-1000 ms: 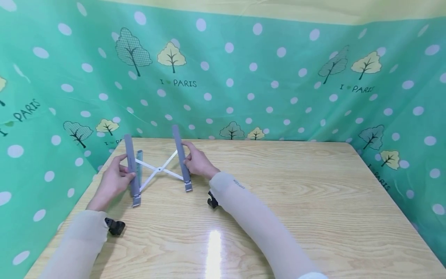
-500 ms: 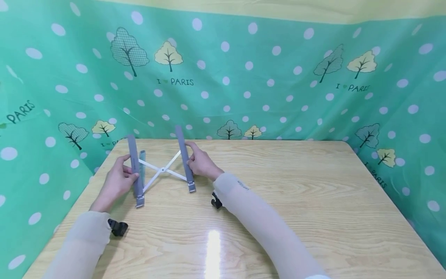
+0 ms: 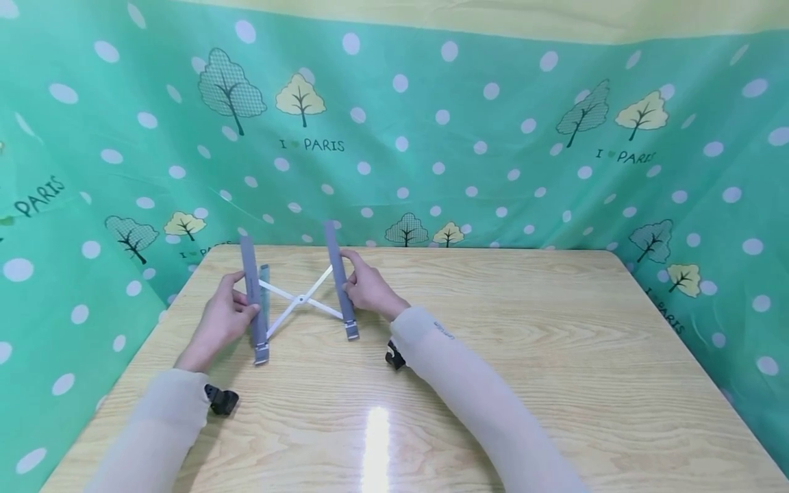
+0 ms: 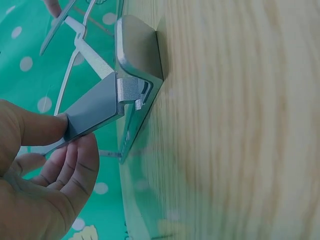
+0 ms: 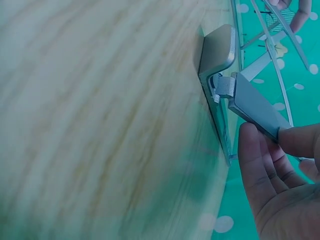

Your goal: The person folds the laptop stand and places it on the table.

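A grey folding laptop stand (image 3: pixel 301 299) is unfolded on the left part of the table, two long side bars joined by a pale X-shaped cross brace. My left hand (image 3: pixel 223 316) pinches the left bar between thumb and fingers; the left wrist view shows that thumb (image 4: pixel 42 131) on the bar's upper face. On the other side, my right hand (image 3: pixel 370 286) pinches the right bar. In the right wrist view, the right bar (image 5: pixel 260 107) slopes up from a hinge above a bent metal foot (image 5: pixel 218 50) resting on the wood.
The wood-grain table (image 3: pixel 505 356) extends to the right and toward the front. A green dotted curtain (image 3: pixel 481 178) with printed trees hangs behind it and along both sides. A bright light reflection (image 3: pixel 377 448) lies near the front edge.
Both hands have shifted the laptop stand a little to the right across the table. Their hold on the two bars looks the same, and the stand stays unfolded.
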### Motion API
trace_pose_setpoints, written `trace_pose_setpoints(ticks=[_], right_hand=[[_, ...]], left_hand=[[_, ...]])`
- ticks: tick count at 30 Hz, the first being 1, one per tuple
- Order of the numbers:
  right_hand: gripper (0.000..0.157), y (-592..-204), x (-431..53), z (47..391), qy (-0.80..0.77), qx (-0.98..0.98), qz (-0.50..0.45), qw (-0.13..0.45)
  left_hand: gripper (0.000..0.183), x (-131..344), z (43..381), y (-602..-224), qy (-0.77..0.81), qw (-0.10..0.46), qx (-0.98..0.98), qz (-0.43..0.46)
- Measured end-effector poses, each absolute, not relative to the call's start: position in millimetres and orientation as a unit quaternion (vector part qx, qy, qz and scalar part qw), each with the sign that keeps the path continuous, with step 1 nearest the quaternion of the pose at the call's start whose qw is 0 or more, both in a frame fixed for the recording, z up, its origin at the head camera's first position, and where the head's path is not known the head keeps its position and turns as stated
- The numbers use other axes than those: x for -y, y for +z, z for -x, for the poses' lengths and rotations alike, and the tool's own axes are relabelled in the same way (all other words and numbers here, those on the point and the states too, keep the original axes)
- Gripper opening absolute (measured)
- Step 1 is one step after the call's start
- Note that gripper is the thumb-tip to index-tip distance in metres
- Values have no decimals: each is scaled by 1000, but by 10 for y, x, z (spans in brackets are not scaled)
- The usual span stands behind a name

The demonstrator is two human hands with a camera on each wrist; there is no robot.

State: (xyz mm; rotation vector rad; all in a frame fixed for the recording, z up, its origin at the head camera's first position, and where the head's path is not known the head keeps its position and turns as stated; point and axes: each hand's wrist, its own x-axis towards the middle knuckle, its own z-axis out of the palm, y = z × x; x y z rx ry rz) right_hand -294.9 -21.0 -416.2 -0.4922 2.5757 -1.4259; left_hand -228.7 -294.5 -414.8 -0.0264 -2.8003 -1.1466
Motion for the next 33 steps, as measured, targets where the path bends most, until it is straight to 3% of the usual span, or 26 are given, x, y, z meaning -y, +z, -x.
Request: trace_pose_setpoints(ticks=[33], right_hand=[[73, -4137, -219, 2884, -454, -877, 141, 70]], left_hand=[[70, 2569, 2379, -4208, -390, 63, 918, 41]])
